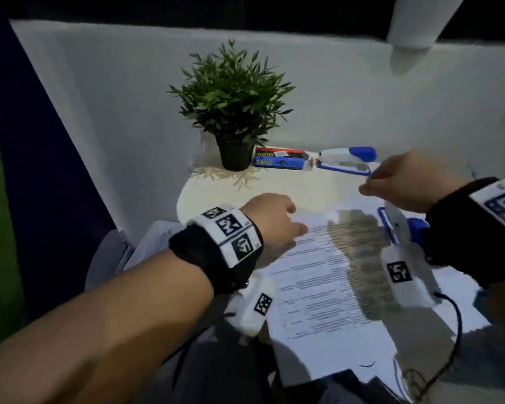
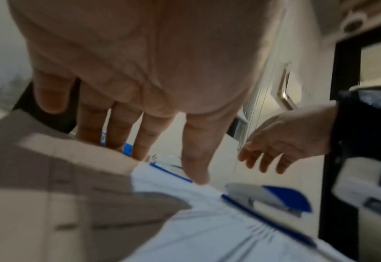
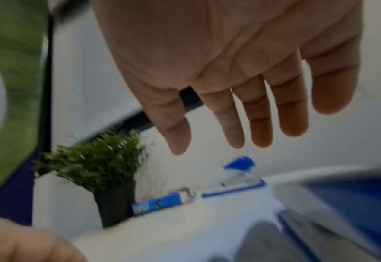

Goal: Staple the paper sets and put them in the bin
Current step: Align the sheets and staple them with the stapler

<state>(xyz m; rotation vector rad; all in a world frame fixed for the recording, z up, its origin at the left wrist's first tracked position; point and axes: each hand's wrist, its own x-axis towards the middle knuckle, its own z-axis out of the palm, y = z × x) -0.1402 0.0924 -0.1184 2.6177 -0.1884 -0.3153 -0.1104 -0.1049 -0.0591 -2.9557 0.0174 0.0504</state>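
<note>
White paper set (image 1: pixel 318 275) lay printed-side up | left hand (image 1: pixel 271 220) spread flat on it, probably pinning it | right hand (image 1: pixel 403 182) loose, empty, heading toward 1 stapler (image 1: pixel 347 160)

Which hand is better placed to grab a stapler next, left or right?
Probably the right. The right hand hovers open near the far stapler, with the near stapler just below its wrist. The left hand rests on the paper, steadying it.
</note>
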